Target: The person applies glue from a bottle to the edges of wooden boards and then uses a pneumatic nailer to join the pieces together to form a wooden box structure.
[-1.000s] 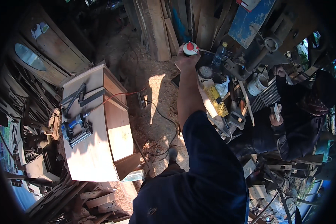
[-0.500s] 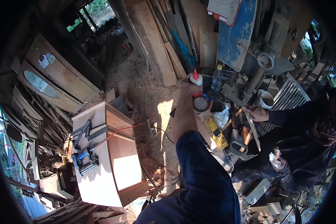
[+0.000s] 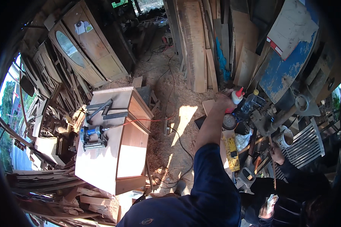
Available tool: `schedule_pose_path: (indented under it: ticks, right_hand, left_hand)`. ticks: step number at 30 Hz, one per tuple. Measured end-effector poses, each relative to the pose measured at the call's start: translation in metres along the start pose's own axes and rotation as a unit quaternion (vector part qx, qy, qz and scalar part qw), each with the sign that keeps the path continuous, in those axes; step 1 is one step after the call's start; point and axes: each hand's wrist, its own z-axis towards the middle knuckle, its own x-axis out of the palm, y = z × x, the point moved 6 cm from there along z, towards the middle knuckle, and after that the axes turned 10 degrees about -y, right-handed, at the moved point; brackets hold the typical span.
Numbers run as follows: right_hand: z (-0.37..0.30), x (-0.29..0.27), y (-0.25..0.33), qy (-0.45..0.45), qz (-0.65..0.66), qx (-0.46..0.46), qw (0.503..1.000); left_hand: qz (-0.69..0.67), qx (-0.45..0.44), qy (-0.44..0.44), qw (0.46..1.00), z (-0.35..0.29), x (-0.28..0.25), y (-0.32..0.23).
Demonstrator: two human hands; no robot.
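- The person's right hand (image 3: 224, 99) is stretched out at the end of a dark blue sleeve (image 3: 212, 178), and its grip is closed around a white glue bottle (image 3: 235, 97) with a red nozzle.
- The bottle stands roughly upright in the grip; its red tip pokes out on the far side of the fingers, while the lower body is hidden behind the hand.
- Just beyond the grip stands a clear plastic bottle (image 3: 249, 103), near the glue bottle; whether they touch cannot be told.
- Just below the grip sits a round dark tin (image 3: 229, 122), on the cluttered table (image 3: 231, 140).
- Further toward the person from the grip lies a yellow tool (image 3: 232, 153) along the table.
- The left hand is out of view, so its grip cannot be described.
- Another person's hand (image 3: 277, 154) rests well to the right of the grip, among the tools.
- Well apart to the left of the grip stands a wooden cabinet (image 3: 117, 159) on the sawdust floor, with a blue nail gun (image 3: 91, 135) lying on top.
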Motion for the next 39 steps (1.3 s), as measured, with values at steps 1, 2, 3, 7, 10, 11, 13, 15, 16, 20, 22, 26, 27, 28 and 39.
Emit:
schedule_pose_path:
  ticks: [1,2,3,7,10,11,13,15,16,20,22,26,27,28,39]
  right_hand:
    - [0.013,0.016,0.005,0.054,0.030,-0.015,0.998]
    - [0.022,0.030,0.009,0.105,0.060,-0.030,0.992]
    - [0.027,0.032,0.009,0.110,0.051,-0.022,0.992]
    - [0.035,0.031,0.008,0.091,0.012,-0.013,0.996]
    - [0.012,0.008,0.002,0.167,0.018,0.010,0.986]
    - [0.001,0.001,0.002,0.175,0.017,-0.002,0.984]
    - [-0.007,0.018,0.013,0.194,0.015,-0.011,0.981]
    - [-0.005,0.040,0.025,0.199,0.008,-0.014,0.980]
    - [-0.007,0.041,0.026,0.196,0.007,-0.012,0.981]
    - [-0.030,0.024,0.001,0.192,-0.017,0.022,0.981]
    - [-0.061,0.004,-0.017,0.177,-0.044,0.054,0.982]
    - [-0.166,-0.060,-0.064,0.133,-0.144,0.134,0.971]
    - [-0.202,-0.075,-0.072,0.147,-0.178,0.162,0.959]
    - [-0.243,-0.097,-0.088,0.240,-0.251,0.220,0.911]
    - [-0.689,-0.499,-0.025,0.799,-0.523,0.298,-0.009]
  left_hand:
    - [-0.005,0.006,0.007,1.000,0.004,0.008,-0.002]
    - [-0.014,0.008,0.014,1.000,0.008,0.016,-0.002]
    - [-0.019,0.001,0.013,1.000,0.008,0.017,0.005]
    - [-0.041,-0.008,0.013,0.999,0.009,0.022,0.024]
    - [-0.060,-0.023,0.004,0.998,0.003,0.018,0.046]
    - [-0.066,-0.032,-0.002,0.997,-0.002,0.014,0.058]
    - [-0.082,-0.043,-0.003,0.996,-0.005,0.016,0.073]
    - [-0.100,-0.045,-0.003,0.994,-0.001,0.018,0.082]
    - [-0.108,-0.049,-0.006,0.993,-0.001,0.016,0.092]
    - [-0.176,-0.086,-0.033,0.980,-0.018,0.001,0.160]
    - [-0.233,-0.104,-0.064,0.965,-0.047,-0.023,0.213]
    - [-0.380,-0.056,-0.132,0.914,-0.092,-0.088,0.272]
    - [-0.426,-0.003,-0.128,0.895,-0.087,-0.099,0.242]
    - [-0.495,0.078,-0.125,0.856,-0.094,-0.102,0.198]
    - [-0.618,0.405,0.186,0.648,-0.155,-0.136,-0.110]
